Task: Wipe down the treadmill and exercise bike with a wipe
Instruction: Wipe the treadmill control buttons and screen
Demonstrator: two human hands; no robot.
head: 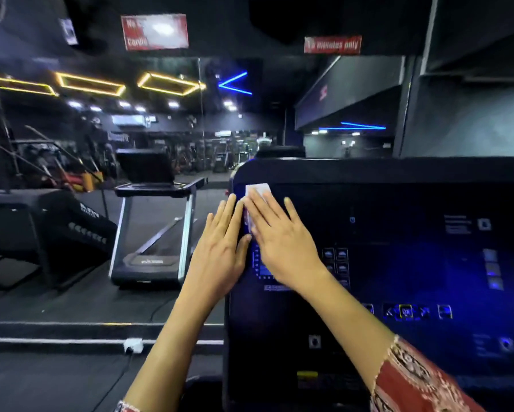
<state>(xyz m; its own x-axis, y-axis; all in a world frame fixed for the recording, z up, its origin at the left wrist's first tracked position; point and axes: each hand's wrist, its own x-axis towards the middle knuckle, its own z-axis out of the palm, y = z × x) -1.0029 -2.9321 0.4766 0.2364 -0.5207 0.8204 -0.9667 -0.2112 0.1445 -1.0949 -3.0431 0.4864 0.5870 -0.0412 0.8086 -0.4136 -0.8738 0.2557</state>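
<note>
A black treadmill console (398, 263) with blue-lit buttons fills the right half of the head view. A white wipe (257, 190) lies flat on its upper left corner. My right hand (279, 239) presses the wipe against the console with straight, spread fingers; most of the wipe is hidden under the palm. My left hand (223, 248) lies flat with straight fingers against the console's left edge, right beside the right hand.
Another treadmill (154, 233) stands to the left, seemingly in a wall mirror. A black box-shaped platform (42, 221) stands further left. A white plug (133, 344) and cable lie on the dark floor step below. Red signs (154, 31) hang above.
</note>
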